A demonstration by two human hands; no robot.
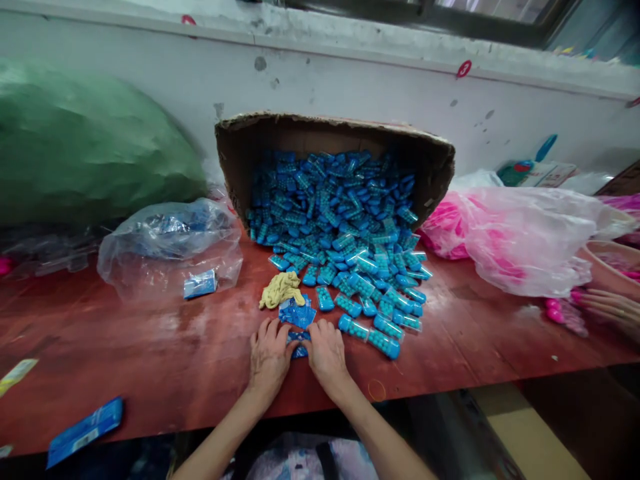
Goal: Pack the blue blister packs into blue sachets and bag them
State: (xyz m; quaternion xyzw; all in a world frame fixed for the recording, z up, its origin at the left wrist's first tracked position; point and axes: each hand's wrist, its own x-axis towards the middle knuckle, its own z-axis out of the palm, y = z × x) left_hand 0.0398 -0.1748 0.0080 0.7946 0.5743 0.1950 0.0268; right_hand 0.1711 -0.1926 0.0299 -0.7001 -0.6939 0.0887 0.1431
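My left hand [270, 350] and my right hand [326, 350] rest side by side near the table's front edge, fingers curled. Between them they hold a small blue printed wrapper [299, 349] by its two sides, thumbs towards each other. My fingers cover its ends. Just beyond lie more blue printed wrappers [297, 311] and a crumpled pale yellow cloth or glove [281, 289]. To the right of my right hand, clear tubes [384, 343] with blue caps and small blue-green balls inside lie loose.
A cardboard box [335, 127] on its side spills many such tubes forward. Left stand a clear plastic bag [170, 247], a green sack [90, 147] and a blue packet [86, 430] at the edge. Pink-filled bags [530, 233] lie on the right of the red table [165, 347].
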